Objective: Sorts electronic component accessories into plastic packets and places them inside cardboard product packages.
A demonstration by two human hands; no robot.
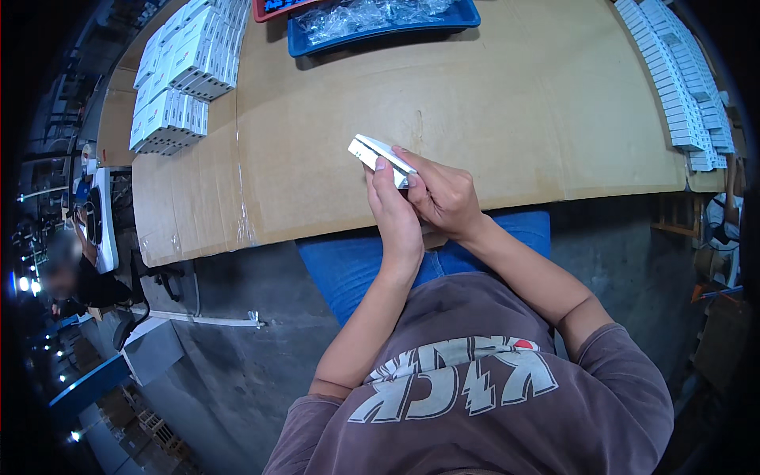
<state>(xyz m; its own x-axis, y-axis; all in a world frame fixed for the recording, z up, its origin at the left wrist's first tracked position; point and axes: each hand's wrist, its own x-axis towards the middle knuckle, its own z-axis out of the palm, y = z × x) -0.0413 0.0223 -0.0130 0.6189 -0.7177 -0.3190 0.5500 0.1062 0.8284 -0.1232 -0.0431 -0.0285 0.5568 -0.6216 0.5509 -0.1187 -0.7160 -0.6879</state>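
Note:
A small, flat white box (366,155) is held between both my hands, just above the near edge of the cardboard-covered table (356,103). It is tilted, and a dark gap runs along its side. My left hand (396,226) grips it from below and the left, thumb lying along the side. Wrapped round the near right end is my right hand (447,194), its thumb pressed to the box close to the left thumb. My fingers hide the lower and right parts of the box.
Stacks of white boxes (186,59) stand at the far left, and more stacked boxes (673,75) at the far right. A blue tray (388,39) of clear plastic wrapping lies at the back beside a red tray (269,8). Another person (79,273) is at the left.

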